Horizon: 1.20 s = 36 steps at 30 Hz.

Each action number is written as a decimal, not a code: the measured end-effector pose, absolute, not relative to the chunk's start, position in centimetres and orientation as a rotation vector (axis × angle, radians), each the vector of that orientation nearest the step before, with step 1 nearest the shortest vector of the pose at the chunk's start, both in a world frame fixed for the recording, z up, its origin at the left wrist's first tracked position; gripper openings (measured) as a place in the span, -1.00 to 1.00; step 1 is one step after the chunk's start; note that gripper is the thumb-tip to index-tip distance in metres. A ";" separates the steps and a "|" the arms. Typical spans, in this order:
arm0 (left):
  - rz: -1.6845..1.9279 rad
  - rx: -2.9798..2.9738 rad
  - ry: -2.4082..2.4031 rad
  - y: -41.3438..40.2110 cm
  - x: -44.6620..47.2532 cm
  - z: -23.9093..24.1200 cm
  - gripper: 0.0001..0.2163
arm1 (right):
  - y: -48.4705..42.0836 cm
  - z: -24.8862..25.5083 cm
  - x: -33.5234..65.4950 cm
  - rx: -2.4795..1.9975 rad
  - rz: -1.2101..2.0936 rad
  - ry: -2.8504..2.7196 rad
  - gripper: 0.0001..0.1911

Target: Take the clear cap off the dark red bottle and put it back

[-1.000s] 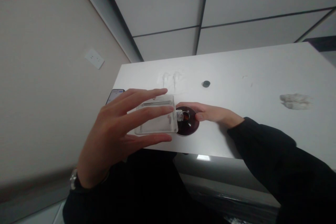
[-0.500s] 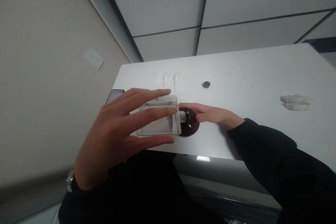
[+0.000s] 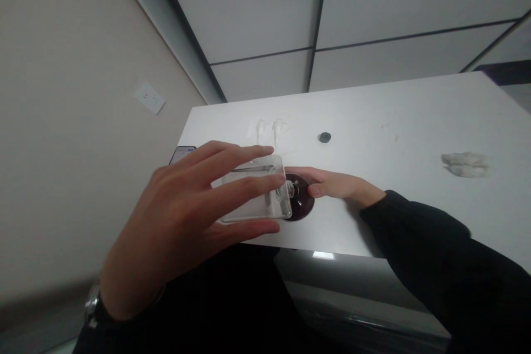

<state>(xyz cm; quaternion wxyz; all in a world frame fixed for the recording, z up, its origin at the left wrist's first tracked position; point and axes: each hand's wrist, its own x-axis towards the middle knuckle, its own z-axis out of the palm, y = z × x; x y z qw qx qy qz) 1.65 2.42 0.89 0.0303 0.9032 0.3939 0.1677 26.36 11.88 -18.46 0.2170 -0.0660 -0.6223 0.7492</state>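
Note:
My left hand (image 3: 186,215) grips a clear, flat square bottle (image 3: 257,193), tipped on its side with its short neck pointing right over a small dark round container (image 3: 301,204). The container stands on the white table (image 3: 394,121) near its front edge. My right hand (image 3: 336,183) rests on the table with its fingers around the far side of the dark container, steadying it. The bottle looks almost empty. A watch sits on my left wrist.
A small dark cap (image 3: 324,137) lies on the table behind the container. A crumpled white wad (image 3: 464,164) lies at the right. A phone (image 3: 182,154) sits at the table's left edge near the wall. A wall socket (image 3: 149,98) is at the left.
My left hand has brought the bottle slightly right and tipped it further, so its neck now sits over the dark container. The right hand has stayed put.

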 end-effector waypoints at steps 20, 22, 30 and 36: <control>0.448 2.781 1.188 2.9 2.2 2.0 -0.73 | 11.8 -17.9 26.5 -0.201 2.067 -1.738 -0.12; 0.442 2.782 1.177 3.0 2.3 2.1 -0.73 | 11.8 -17.9 26.5 -0.214 2.067 -1.739 -0.11; 0.435 2.778 1.166 3.2 2.5 2.4 -0.75 | 11.9 -17.9 26.4 -0.227 2.037 -1.777 -0.11; 0.368 2.819 1.166 3.3 2.4 2.5 -0.74 | 12.0 -17.7 26.4 -0.231 2.036 -1.798 -0.11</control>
